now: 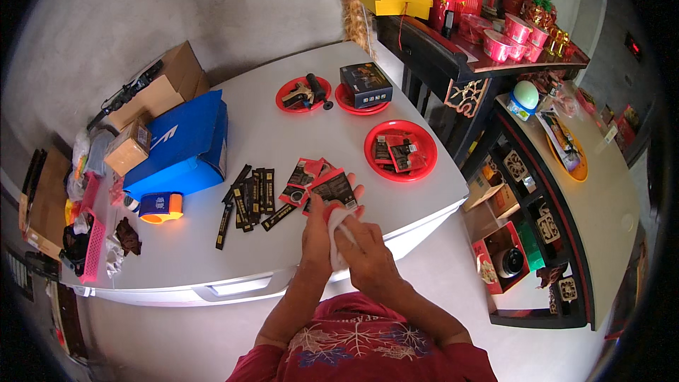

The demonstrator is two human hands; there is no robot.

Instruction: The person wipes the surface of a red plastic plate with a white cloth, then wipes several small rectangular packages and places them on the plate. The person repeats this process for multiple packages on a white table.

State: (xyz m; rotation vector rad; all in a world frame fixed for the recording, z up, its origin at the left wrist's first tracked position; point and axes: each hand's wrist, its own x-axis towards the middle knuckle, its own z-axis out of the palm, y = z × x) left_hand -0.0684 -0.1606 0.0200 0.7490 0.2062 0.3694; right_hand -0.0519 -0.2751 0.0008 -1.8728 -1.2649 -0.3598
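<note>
A white cloth (338, 237) sits between the two hands, just over the near edge of the white tabletop (212, 255). The right hand (369, 258) is closed over the cloth, fingers curled around it, and presses it against the left hand (318, 223). The left hand is raised with its fingers pointing away from the body; its fingers also grip a dark flat packet (334, 189) with a red edge. Both forearms come up from the lower edge and meet at the cloth.

Just beyond the hands, more packets (300, 178) of the same kind lie fanned on the tabletop, and beside them a scatter of narrow black sachets (249, 198). To the right stands a red plate (401, 150) with two dark packets in it. Farther back, a second red plate (303, 94) holds a black tool and a small tan piece, and a third (351, 105) carries a dark box (366, 83). At the left lie a blue box (185, 145) and a tape dispenser (160, 207).
</note>
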